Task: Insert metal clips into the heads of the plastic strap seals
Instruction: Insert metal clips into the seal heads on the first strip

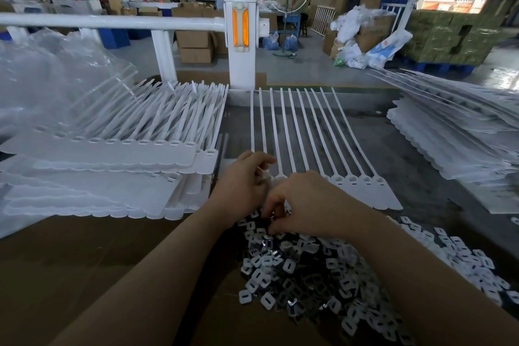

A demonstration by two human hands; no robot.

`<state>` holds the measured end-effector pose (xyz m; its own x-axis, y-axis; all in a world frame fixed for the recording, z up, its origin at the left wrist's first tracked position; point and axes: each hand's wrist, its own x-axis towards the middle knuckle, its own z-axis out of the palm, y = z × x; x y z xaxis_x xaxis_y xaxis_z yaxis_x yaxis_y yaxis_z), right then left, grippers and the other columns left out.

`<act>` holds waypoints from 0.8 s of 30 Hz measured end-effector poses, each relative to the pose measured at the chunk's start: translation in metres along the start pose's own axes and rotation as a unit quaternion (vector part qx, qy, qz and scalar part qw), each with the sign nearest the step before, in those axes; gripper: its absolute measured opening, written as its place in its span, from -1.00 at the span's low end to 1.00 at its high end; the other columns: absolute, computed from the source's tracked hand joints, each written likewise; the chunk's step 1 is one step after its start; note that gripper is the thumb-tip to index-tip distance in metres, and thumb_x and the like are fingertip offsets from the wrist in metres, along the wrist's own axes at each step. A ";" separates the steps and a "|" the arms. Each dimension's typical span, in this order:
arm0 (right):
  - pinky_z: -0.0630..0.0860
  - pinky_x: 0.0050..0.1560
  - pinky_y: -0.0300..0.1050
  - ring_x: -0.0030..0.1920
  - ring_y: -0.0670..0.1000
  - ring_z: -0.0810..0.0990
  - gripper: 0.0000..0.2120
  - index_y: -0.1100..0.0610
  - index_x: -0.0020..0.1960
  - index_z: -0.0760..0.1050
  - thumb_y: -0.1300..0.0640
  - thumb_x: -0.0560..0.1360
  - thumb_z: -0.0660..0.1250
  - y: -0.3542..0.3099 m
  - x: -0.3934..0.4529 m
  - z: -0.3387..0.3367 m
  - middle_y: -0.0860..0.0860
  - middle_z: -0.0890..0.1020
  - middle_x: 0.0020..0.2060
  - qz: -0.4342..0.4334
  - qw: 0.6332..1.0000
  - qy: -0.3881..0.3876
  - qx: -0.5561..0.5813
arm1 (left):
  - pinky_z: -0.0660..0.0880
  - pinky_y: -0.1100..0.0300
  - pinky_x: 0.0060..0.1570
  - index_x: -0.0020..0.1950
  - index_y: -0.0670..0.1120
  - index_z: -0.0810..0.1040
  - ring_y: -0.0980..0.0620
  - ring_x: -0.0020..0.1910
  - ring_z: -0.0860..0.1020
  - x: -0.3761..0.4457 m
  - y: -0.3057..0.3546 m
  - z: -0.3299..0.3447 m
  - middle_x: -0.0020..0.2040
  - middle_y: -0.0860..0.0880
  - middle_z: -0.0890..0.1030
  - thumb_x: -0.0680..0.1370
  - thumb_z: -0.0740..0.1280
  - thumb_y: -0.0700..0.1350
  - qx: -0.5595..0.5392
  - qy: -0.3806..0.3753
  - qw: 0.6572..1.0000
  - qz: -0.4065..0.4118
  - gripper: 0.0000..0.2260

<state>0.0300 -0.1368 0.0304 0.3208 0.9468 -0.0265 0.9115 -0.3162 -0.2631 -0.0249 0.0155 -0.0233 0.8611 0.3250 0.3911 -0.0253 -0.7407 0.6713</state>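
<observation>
A joined sheet of white plastic strap seals [314, 138] lies flat in front of me, straps pointing away, heads [362, 181] in a row toward me. My left hand [244, 185] curls its fingers on the heads at the sheet's left end. My right hand [306, 202] lies just beside it, fingertips pinching a small metal clip [271, 216] at the near edge of the sheet. A heap of metal clips and small white caps [317, 270] spreads below my hands. The heads under my hands are hidden.
Stacks of strap seal sheets [118, 149] lie to the left, more sheets [455, 132] to the right. Clear plastic bags [47, 70] sit at far left. A white rail and post [241, 37] stand behind the table; brown cardboard [84, 261] covers the near left.
</observation>
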 end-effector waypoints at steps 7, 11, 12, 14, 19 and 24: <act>0.51 -0.02 -0.33 -0.13 -0.22 0.59 -0.92 -0.04 -0.06 0.66 0.08 0.46 0.43 -0.002 0.001 0.006 -0.18 0.68 -0.14 0.004 0.997 -0.018 0.073 | 0.36 -0.08 0.32 0.50 0.06 0.20 -0.03 0.33 0.33 0.000 -0.006 -0.002 0.33 -0.05 0.38 0.43 0.49 -0.12 0.013 -0.058 0.998 -0.026 -0.28; 0.44 -0.25 -0.42 -0.23 -0.29 0.57 -0.92 -0.11 -0.19 0.62 0.06 0.45 0.46 0.004 0.000 -0.002 -0.22 0.65 -0.25 0.032 0.987 0.013 0.158 | 0.39 -0.06 0.31 0.49 0.12 0.19 0.01 0.33 0.34 0.001 -0.005 -0.007 0.31 -0.01 0.38 0.38 0.52 -0.14 -0.036 -0.094 0.995 -0.027 -0.22; 0.45 -0.25 -0.41 -0.25 -0.29 0.58 -0.90 -0.11 -0.22 0.61 0.06 0.44 0.47 0.006 0.000 -0.006 -0.22 0.65 -0.27 0.049 0.979 0.033 0.197 | 0.42 -0.04 0.29 0.48 0.12 0.20 0.01 0.33 0.34 0.001 -0.004 -0.008 0.31 -0.01 0.38 0.37 0.53 -0.15 -0.052 -0.100 0.993 -0.033 -0.22; 0.54 -0.18 -0.27 -0.23 -0.20 0.64 -0.90 -0.09 -0.23 0.62 0.08 0.44 0.48 0.010 0.004 -0.014 -0.19 0.68 -0.26 0.091 0.953 0.082 0.276 | 0.44 0.13 0.23 0.45 0.11 0.26 0.06 0.34 0.34 0.002 -0.003 -0.007 0.30 0.00 0.39 0.37 0.54 -0.14 -0.081 -0.101 0.991 -0.043 -0.26; 0.43 -0.31 -0.36 -0.36 -0.27 0.57 -0.89 -0.02 -0.21 0.64 0.15 0.46 0.46 0.018 0.022 -0.021 -0.13 0.67 -0.33 0.166 0.906 0.161 0.355 | 0.35 0.56 -0.12 0.12 0.04 0.56 0.25 0.03 0.50 0.005 -0.002 -0.007 0.05 0.10 0.59 0.49 0.43 -0.21 -0.126 0.010 0.990 -0.067 -0.74; 0.39 -0.29 -0.29 -0.43 -0.36 0.50 -0.92 0.01 -0.12 0.65 0.18 0.46 0.45 0.027 0.034 -0.018 -0.15 0.67 -0.29 0.201 0.859 0.203 0.425 | 0.55 0.16 -0.04 -0.10 0.00 0.62 0.05 -0.14 0.61 0.009 -0.003 -0.009 -0.16 -0.03 0.67 0.50 0.40 -0.27 -0.263 0.047 0.959 -0.099 -0.84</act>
<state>0.0705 -0.1145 0.0399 0.7860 0.6181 0.0140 0.2451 -0.2908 -0.9249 -0.0213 0.0256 -0.0162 0.8267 0.4981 0.2617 -0.1401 -0.2682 0.9531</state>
